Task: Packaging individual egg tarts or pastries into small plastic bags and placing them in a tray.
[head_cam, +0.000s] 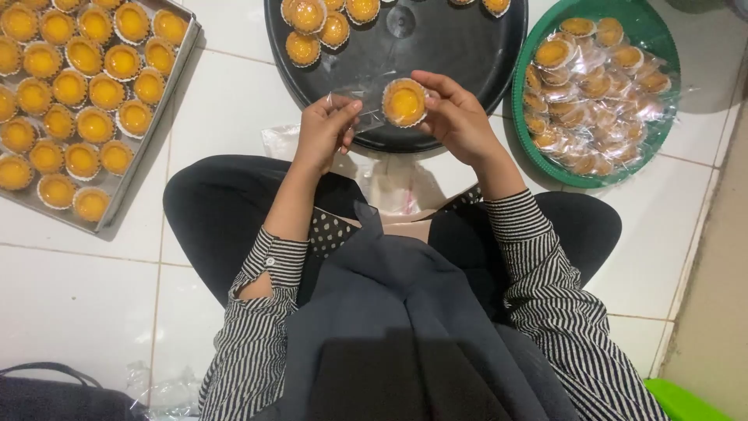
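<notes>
My right hand [460,117] holds a small yellow egg tart [405,102] in a white paper cup by its edge. My left hand [326,130] pinches a clear plastic wrapper [360,109] right beside the tart, its open end toward the pastry. Both hands hover over the near rim of a round black tray [436,47], which carries a few more unwrapped tarts [319,27] at its far side.
A grey metal baking tray [117,187] with several rows of tarts lies at the left on the white tiled floor. A green basket [647,23] of wrapped tarts sits at the right. Spare clear wrappers [389,187] rest near my crossed legs. A dark bag [54,394] sits lower left.
</notes>
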